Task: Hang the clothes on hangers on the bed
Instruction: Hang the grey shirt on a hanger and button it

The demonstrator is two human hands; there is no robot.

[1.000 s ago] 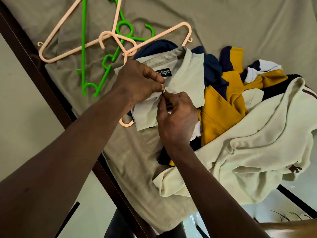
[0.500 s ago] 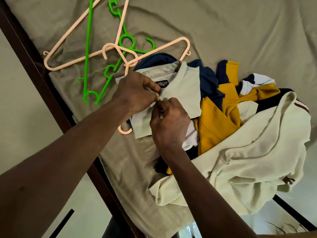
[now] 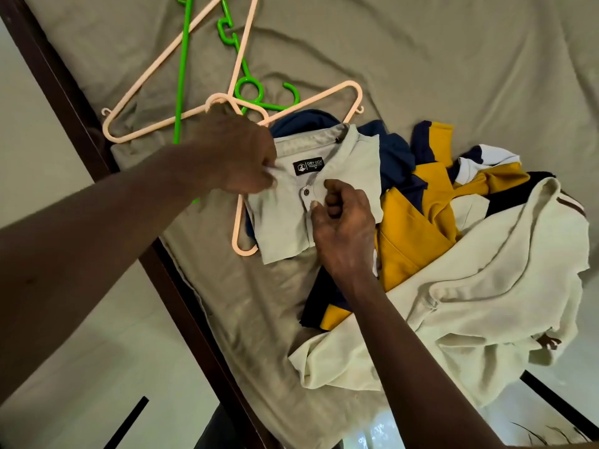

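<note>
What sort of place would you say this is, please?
Most likely a bedroom: a rumpled olive sheet over a dark bed frame, plastic hangers lying on it, and a pile of clothes topped by the pale shirt being handled.

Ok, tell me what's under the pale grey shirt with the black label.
A peach hanger lies under the pale grey shirt: one end pokes out at its left edge, an arm above the collar. A navy garment shows beneath too. The hanger's middle is covered.
</note>
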